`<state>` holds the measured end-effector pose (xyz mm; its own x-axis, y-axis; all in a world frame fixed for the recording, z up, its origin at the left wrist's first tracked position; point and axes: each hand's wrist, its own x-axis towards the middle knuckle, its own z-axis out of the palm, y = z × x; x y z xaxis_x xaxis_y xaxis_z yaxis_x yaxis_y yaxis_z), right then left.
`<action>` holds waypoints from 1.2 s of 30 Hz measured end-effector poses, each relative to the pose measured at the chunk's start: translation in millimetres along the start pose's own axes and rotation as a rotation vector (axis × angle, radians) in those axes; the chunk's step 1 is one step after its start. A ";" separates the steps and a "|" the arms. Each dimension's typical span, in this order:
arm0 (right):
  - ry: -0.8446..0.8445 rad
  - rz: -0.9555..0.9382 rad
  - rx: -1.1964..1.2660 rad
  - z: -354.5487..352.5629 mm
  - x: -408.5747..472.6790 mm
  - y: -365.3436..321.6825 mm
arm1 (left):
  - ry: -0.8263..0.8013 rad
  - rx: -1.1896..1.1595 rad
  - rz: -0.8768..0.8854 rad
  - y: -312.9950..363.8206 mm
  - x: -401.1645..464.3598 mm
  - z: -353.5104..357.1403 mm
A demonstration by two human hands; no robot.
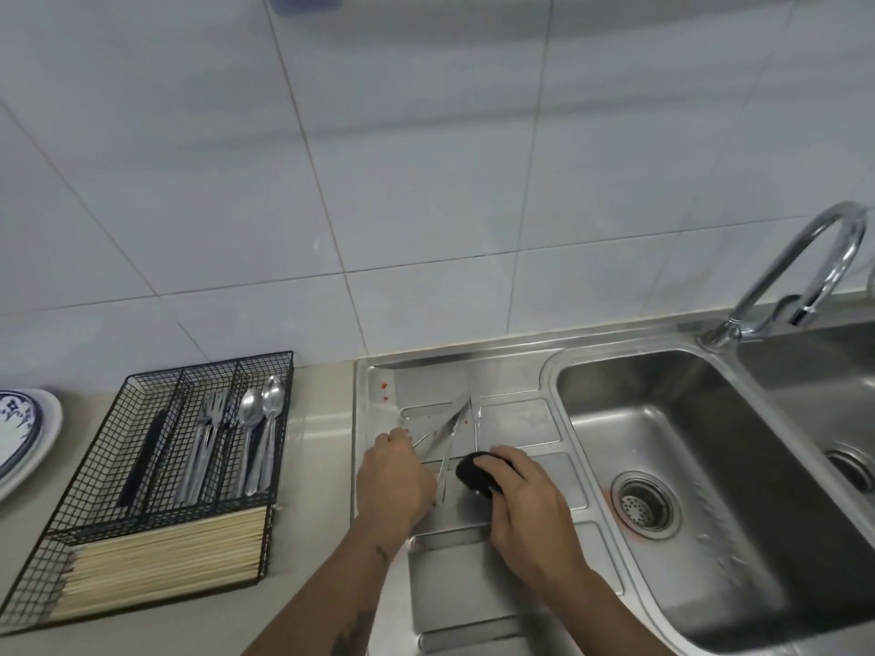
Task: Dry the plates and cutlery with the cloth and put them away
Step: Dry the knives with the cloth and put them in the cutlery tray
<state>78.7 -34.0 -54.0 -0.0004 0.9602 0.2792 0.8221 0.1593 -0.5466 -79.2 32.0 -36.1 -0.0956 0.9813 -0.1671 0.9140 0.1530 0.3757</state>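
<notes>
Left hand [395, 471] is curled round the handles of a few pieces of cutlery [450, 426] on the drainboard [516, 419]; tips fan toward its back edge. Right hand [525, 501] grips the dark balled cloth [473, 471], touching the cutlery near mid-length. Suggest: lift the bundle clear, wrap the cloth round the shafts, pull through to the tips, one piece at a time if they cling. Then sort into the wire tray [156, 466] on the table's left; plates [23, 433] sit at the far left edge.

Bare forearms, dark tattoos, no sleeves
</notes>
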 end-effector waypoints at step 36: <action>0.294 -0.031 -0.267 -21.5 -3.1 -169.7 | 0.371 -0.075 0.445 -151.6 -99.6 -153.6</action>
<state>-48.6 -68.9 54.9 0.1038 0.8434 0.5272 0.9433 0.0845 -0.3210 -268.8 -71.0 63.6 0.1476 0.9262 0.3470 0.8687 -0.2891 0.4023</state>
